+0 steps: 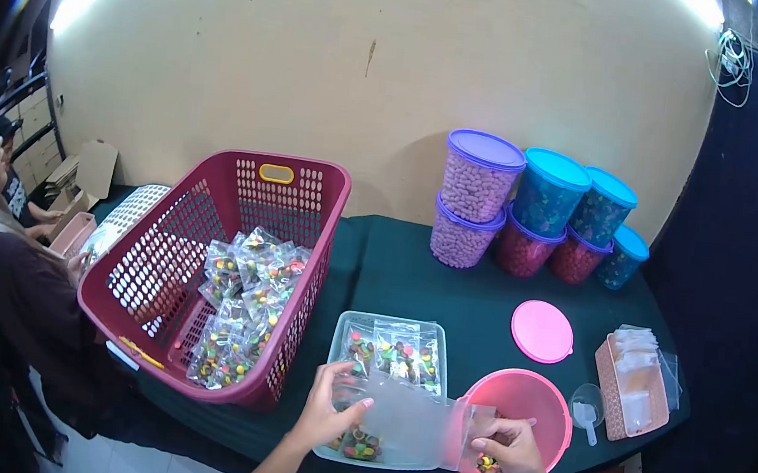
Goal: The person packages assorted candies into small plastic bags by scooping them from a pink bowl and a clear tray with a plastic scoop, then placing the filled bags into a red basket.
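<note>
My left hand [322,418] is over the left side of a pale tray [341,333], thumb and fingers apart. Under it lies a clear packet of colourful candies [362,445], and more filled packets [400,353] lie toward the tray's far end. My right hand [509,448] pinches a clear plastic bag [477,421] over the pink bucket [554,408]. Colourful candies [489,466] show just below those fingers, within the bucket's outline. A blurred translucent plastic sheet or bag [411,422] spans the space between both hands.
A maroon basket [315,194] holding candy packets [249,306] stands left. Right are a pink lid [542,332], a clear scoop [588,410] and a small basket [614,400] of plastic bags. Candy tubs [480,187] are stacked behind. A person [18,293] works at far left.
</note>
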The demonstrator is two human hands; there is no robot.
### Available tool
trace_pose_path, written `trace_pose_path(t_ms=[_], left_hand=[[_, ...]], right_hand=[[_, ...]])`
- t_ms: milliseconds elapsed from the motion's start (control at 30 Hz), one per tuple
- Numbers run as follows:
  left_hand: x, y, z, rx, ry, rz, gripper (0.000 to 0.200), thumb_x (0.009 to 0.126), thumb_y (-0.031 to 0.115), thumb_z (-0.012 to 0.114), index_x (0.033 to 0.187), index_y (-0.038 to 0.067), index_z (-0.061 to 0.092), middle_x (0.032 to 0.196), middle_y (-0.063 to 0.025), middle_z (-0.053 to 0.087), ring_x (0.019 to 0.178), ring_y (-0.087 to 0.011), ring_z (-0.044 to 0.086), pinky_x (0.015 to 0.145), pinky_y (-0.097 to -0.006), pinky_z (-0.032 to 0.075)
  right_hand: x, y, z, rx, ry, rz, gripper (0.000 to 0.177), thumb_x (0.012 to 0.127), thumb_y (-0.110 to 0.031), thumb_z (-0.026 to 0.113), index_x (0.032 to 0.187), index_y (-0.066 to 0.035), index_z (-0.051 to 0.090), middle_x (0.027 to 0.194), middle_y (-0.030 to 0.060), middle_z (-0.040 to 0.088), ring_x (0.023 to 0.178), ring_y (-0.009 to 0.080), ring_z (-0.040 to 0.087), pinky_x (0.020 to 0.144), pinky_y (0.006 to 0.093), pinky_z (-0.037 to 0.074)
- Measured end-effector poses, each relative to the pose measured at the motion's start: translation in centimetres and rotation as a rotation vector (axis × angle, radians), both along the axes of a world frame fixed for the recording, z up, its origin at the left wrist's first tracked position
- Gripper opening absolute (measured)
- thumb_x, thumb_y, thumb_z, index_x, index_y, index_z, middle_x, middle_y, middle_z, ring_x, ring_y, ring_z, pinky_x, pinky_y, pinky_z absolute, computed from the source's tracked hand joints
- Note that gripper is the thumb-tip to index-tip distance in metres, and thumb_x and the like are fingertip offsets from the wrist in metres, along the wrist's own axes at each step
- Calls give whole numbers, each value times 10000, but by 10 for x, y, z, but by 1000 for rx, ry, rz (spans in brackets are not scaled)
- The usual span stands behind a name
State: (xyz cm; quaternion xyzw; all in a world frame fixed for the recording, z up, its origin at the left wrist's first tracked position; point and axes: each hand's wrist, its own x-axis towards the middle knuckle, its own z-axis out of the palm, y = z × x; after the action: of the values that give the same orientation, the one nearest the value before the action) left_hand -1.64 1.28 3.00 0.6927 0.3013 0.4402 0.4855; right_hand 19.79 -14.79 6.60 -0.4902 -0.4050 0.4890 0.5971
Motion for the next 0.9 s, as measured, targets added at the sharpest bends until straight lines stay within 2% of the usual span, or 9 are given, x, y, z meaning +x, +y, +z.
trace_pose_path(t_ms=[100, 167, 233, 500, 567, 700, 833, 867, 900], left_hand=[[-11, 3, 2, 249, 64, 52, 416, 705, 100, 643, 1055, -2, 442, 983, -113, 432, 891, -191, 494, 754, -313, 443], [-14, -3, 10, 46, -34, -113, 383, 704, 130, 660, 1014, -4, 481, 1007, -108, 452, 920, -179, 492, 757, -295, 441], [-13, -9, 15, -298, -41, -617, 335, 717, 146, 659, 971, -17, 513, 979, -104, 502, 909, -171, 516, 761, -294, 449], [-13, -15, 12, -158, 198, -711, 254, 768, 157, 607, 923, -42, 574, 841, -105, 594, 702, -119, 570, 643, -239, 481], [-12, -18, 15, -101, 206, -705, 240, 774, 156, 599, 903, -46, 584, 817, -105, 602, 671, -118, 572, 616, -235, 479], [-3, -28, 21, -7, 190, -685, 206, 775, 130, 585, 879, -46, 596, 809, -117, 611, 680, -132, 587, 556, -232, 458], [3, -38, 14, 64, 126, -539, 182, 761, 90, 586, 868, -57, 597, 817, -129, 613, 648, -131, 591, 540, -224, 472], [4, -41, 13, 62, 120, -474, 169, 748, 63, 591, 864, -61, 597, 821, -132, 613, 642, -130, 595, 544, -222, 483], [6, -44, 14, 54, 123, -457, 169, 748, 63, 591, 864, -61, 597, 821, -132, 613, 642, -130, 595, 544, -222, 483]], right_hand=[[-39, 11, -16, 68, 34, -157, 55, 711, 7, 629, 722, 35, 584, 703, 40, 567, 652, 79, 533, 583, 201, 420], [-60, 21, -41, 135, -129, -315, 76, 687, -6, 657, 695, 25, 588, 704, 50, 573, 646, 77, 532, 575, 193, 404], [-84, 35, -42, 146, -265, -350, 100, 660, -8, 677, 652, 10, 578, 695, 51, 577, 636, 72, 527, 571, 196, 397], [-98, 35, -46, 122, -437, -274, 196, 651, -74, 691, 574, -8, 523, 606, 36, 550, 575, 63, 502, 526, 196, 376], [-88, 30, -43, 57, -155, -61, 207, 680, -58, 675, 553, -21, 516, 617, 10, 551, 589, 42, 493, 534, 190, 378], [-82, 28, -23, 31, 110, -33, 218, 675, 4, 667, 549, -37, 493, 590, -11, 501, 554, 25, 441, 502, 178, 333], [-53, 26, -35, 50, -1, 22, 264, 669, 19, 664, 534, -48, 447, 592, -14, 493, 512, 28, 437, 482, 185, 341], [-48, 25, -35, 48, -214, -12, 239, 638, 4, 665, 559, -38, 443, 601, 13, 497, 528, 94, 476, 507, 226, 372], [-46, 28, -29, 43, -210, 7, 239, 638, 4, 665, 559, -38, 443, 601, 13, 497, 528, 94, 476, 507, 226, 372]])
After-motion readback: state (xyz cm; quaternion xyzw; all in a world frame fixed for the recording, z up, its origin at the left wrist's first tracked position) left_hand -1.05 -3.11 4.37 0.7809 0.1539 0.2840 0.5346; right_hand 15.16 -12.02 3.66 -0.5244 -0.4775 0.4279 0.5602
